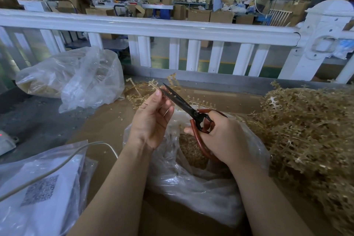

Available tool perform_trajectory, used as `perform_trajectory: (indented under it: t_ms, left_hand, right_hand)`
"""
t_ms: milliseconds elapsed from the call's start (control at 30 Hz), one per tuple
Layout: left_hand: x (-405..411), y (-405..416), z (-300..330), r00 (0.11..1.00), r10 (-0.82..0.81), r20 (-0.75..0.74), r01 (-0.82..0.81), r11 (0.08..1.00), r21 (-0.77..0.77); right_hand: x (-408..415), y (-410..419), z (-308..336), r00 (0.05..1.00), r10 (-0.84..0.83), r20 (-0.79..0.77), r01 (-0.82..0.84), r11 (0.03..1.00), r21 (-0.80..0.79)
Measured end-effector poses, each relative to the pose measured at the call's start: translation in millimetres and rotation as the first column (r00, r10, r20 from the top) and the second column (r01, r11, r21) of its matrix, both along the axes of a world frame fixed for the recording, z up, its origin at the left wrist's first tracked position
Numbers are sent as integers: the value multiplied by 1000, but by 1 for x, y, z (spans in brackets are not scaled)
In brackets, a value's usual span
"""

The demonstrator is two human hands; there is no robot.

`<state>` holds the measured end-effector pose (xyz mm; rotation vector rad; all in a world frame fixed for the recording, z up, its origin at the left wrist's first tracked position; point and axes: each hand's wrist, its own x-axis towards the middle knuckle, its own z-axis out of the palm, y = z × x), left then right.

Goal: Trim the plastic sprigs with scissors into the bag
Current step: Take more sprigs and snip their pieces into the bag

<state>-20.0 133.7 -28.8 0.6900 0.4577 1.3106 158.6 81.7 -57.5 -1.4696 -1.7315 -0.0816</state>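
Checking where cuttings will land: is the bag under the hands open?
Open: the clear plastic bag has its mouth spread, showing tan cut pieces inside.

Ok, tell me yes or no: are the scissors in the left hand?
No: the right hand grips the red handles of the scissors, while the left hand holds a sprig near the blade tips.

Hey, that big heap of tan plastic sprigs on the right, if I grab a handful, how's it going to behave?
The heap of sprigs looks interlocked, so a handful would probably drag neighbours along. The branches are thin and airy, so likely light for their bulk. They hold their spiky shape, suggesting springy rather than floppy; loose bits may shed onto the cardboard.
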Motion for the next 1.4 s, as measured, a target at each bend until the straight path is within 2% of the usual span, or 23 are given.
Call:
perform_trajectory:
  t_ms: [333, 767, 1033, 1167, 1400]
  left_hand:
    - [1, 1, -1, 998, 58, -31, -56, 995, 86]
    - [2, 0, 0, 996, 83, -45, -80, 994, 70]
    - [5, -3, 0, 979, 103, -176, -76, 985, 156]
    - [9, -5, 1, 970, 95, -223, -64, 987, 145]
    - [12, -9, 4, 961, 155, -228, -128, 983, 129]
  right_hand:
    - [-1, -4, 2, 1000, -10, -5, 10, 1000, -4]
    - [-1, -5, 1, 995, -100, 28, 99, 995, 10]
    - [-1, -5, 6, 976, -191, 105, 190, 982, 19]
    - [-1, -4, 5, 977, -182, 113, 180, 983, 30]
    - [0, -1, 4, 978, -162, 129, 160, 987, 24]
